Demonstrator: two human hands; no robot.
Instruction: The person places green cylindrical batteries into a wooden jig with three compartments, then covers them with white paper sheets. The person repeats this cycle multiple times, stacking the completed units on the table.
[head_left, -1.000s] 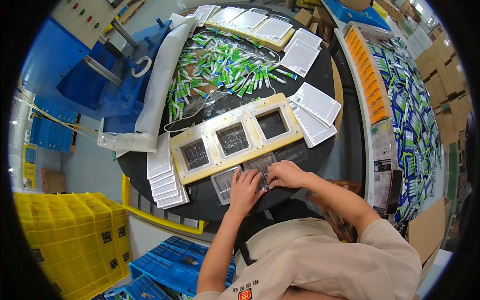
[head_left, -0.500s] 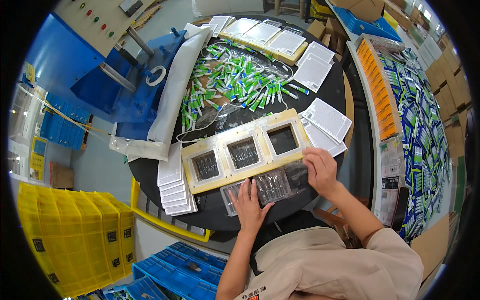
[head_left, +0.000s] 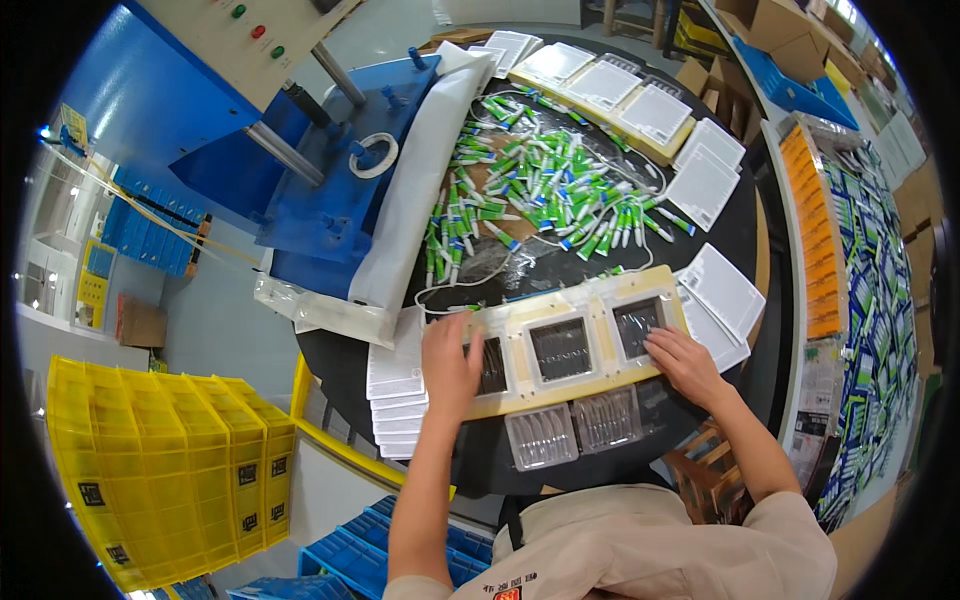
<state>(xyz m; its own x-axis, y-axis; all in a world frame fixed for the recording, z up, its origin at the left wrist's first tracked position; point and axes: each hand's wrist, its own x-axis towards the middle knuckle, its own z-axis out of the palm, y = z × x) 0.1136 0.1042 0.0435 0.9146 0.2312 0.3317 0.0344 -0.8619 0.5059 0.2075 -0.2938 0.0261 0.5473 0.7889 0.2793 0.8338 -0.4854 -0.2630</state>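
A cream-yellow jig [head_left: 518, 365] with three square windows lies on the round black table. Clear plastic blister trays sit in its windows, including the middle tray [head_left: 560, 350] and the right tray [head_left: 636, 326]. My left hand [head_left: 452, 365] rests over the jig's left end, thumb spread from the fingers, partly covering the left window. At the right window, the fingertips of my right hand [head_left: 686, 366] touch the tray's edge, fingers extended. Two more clear trays, a left one [head_left: 541, 438] and a right one [head_left: 608, 419], lie in front of the jig.
Green-and-white small tubes [head_left: 560, 180] heap behind the jig. White cards lie in a left stack [head_left: 396, 385] and a right pile [head_left: 722, 300]. A second jig [head_left: 600, 95] bearing cards is farther back. A blue press [head_left: 330, 190] stands left, yellow crates [head_left: 170, 470] lower left.
My left hand has moved from the loose trays to the jig's left end. My right hand has shifted onto the right window, where a clear tray now shows. The whole view has shifted.
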